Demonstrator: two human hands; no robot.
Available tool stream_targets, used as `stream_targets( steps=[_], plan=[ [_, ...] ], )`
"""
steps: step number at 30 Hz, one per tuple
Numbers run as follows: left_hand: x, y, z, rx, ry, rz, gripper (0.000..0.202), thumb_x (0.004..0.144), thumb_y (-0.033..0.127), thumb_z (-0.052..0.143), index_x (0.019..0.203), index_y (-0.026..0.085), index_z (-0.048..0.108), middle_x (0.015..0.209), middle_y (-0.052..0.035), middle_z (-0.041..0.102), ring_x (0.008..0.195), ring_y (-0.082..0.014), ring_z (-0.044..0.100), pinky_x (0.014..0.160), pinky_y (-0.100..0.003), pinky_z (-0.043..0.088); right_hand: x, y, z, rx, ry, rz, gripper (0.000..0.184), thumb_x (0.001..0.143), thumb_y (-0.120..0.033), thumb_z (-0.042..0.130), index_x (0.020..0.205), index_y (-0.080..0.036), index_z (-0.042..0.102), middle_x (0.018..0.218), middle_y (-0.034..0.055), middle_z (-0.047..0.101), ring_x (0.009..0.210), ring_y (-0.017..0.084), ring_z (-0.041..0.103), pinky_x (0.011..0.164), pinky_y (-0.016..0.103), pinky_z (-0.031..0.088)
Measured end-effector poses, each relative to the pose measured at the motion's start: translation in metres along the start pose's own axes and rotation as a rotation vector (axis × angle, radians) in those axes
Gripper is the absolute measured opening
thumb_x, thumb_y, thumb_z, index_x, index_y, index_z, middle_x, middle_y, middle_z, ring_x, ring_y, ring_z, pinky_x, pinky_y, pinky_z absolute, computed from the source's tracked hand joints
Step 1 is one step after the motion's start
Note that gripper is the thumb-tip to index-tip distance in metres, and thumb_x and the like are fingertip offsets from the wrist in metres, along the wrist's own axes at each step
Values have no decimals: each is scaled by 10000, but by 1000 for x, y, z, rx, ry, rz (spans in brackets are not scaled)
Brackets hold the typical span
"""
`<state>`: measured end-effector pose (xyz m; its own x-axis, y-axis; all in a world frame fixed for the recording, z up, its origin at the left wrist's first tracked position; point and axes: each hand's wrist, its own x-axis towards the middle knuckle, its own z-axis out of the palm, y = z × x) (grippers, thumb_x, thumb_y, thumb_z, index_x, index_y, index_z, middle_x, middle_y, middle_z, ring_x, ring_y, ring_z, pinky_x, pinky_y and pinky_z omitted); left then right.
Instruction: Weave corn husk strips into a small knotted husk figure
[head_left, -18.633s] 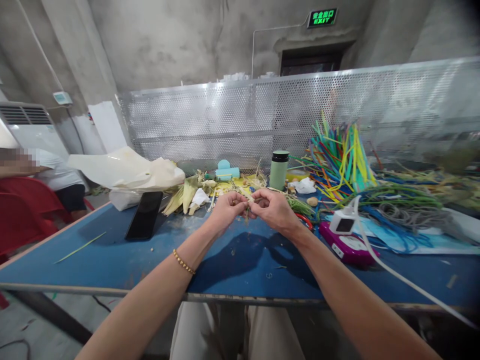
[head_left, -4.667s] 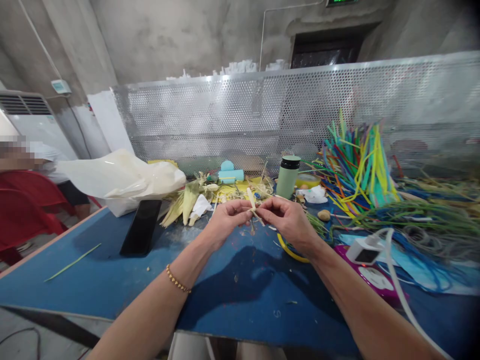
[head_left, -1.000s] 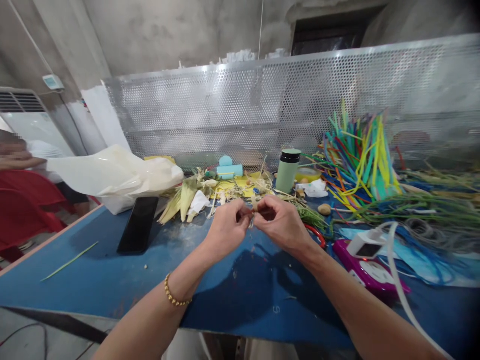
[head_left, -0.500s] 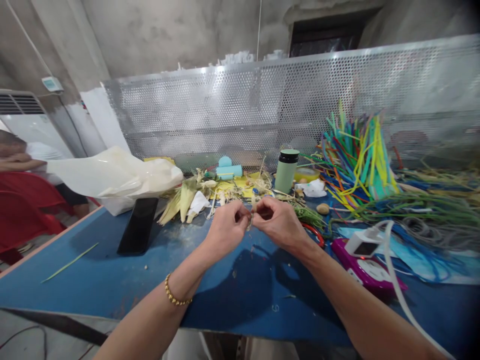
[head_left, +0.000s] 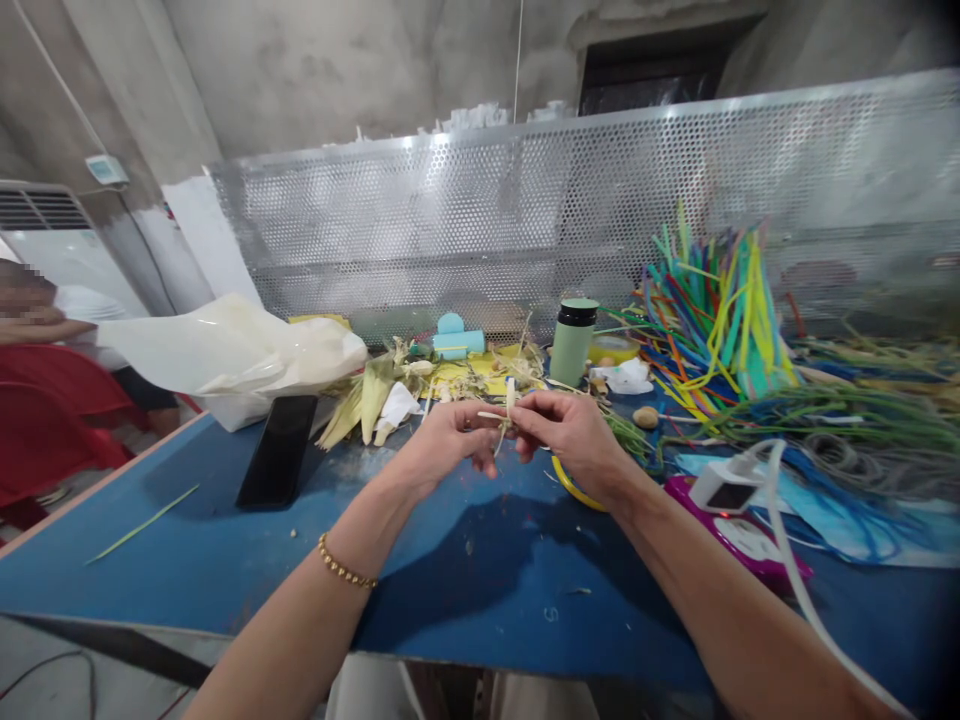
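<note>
Left hand (head_left: 446,440) and right hand (head_left: 574,430) pinch a pale strip (head_left: 511,397) between nearly closed fingers, forearms (head_left: 304,610) angled inward, the counter (head_left: 187,580) below the fingers.

Both hands, L (head_left: 448,445) & R (head_left: 576,438), bare. Forearms (head_left: 289,625) bare to pic. edge. L wrist: bracelet (head_left: 340,569), gold-col., sm. round beads, approx. equal size, single row, shiny. Lower body: trousers (head_left: 544,699), pale, off-wht/beige, plain-looking fabric; only pt. of ea. leg vis., detail hard to read.
</note>
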<state>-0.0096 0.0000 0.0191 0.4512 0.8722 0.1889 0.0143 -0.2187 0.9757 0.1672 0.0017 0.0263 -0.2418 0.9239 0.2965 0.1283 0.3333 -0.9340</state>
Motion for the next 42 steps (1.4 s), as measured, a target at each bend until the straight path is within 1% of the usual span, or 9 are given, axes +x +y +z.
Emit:
stream_targets(
  steps=[3,6,11,14,19,27,31,35,42],
  plan=[
    [2,-3,2,-73,-19,33,295,773,299,671,1001,113,657,793,-61,679,566,-110,619,553,-239,431,0,3,3,47,-5,-7,304,762,-440,690,733,-144,628,584,-2,599,468,99,526,465,241,454],
    [4,-8,1,-139,-19,54,270,772,320,686,935,107,657,730,-52,661,585,-124,627,591,-255,457,1,6,3,3,45,-42,296,803,-444,647,788,-149,623,585,-5,578,479,114,522,454,252,450],
    [6,-11,0,-251,38,79,222,780,298,683,869,97,656,665,-42,638,546,-112,600,586,-254,444,0,6,-1,-406,272,-314,200,887,-351,559,838,-169,627,709,32,605,605,138,554,574,279,458],
    [6,-11,0,-263,48,86,195,788,287,675,834,99,654,642,-36,627,538,-105,585,584,-251,433,-4,3,-1,-546,267,-466,157,910,-277,526,846,-178,629,788,48,597,683,147,544,640,289,452],
    [6,-11,0,-309,58,64,187,779,270,679,836,94,656,638,-44,627,556,-113,587,607,-267,442,-6,2,3,-576,183,-590,124,876,-146,520,910,-186,632,853,55,580,738,152,543,666,285,458],
    [7,-11,0,-334,77,51,190,741,239,711,844,86,666,727,-56,652,522,-101,592,556,-243,431,-2,7,2,-582,167,-619,232,805,-37,528,942,-185,643,881,45,575,722,136,537,634,260,451],
    [6,-11,1,-338,125,18,201,715,247,735,836,104,663,616,-5,608,438,-85,551,487,-222,383,-2,9,2,-585,161,-601,167,815,-84,601,941,-182,650,870,34,573,656,116,512,595,254,435],
    [6,-10,2,-295,138,-11,193,721,257,728,813,98,669,522,15,559,416,-87,532,484,-222,370,-1,9,2,-598,152,-617,136,836,-132,625,952,-193,662,875,41,584,739,142,543,645,269,449],
    [6,-10,3,-290,78,33,200,734,242,710,861,90,678,766,-56,667,508,-95,595,544,-235,403,-1,9,0,-559,174,-567,76,855,-153,610,898,-171,671,819,38,608,710,138,548,625,265,439]
  ],
)
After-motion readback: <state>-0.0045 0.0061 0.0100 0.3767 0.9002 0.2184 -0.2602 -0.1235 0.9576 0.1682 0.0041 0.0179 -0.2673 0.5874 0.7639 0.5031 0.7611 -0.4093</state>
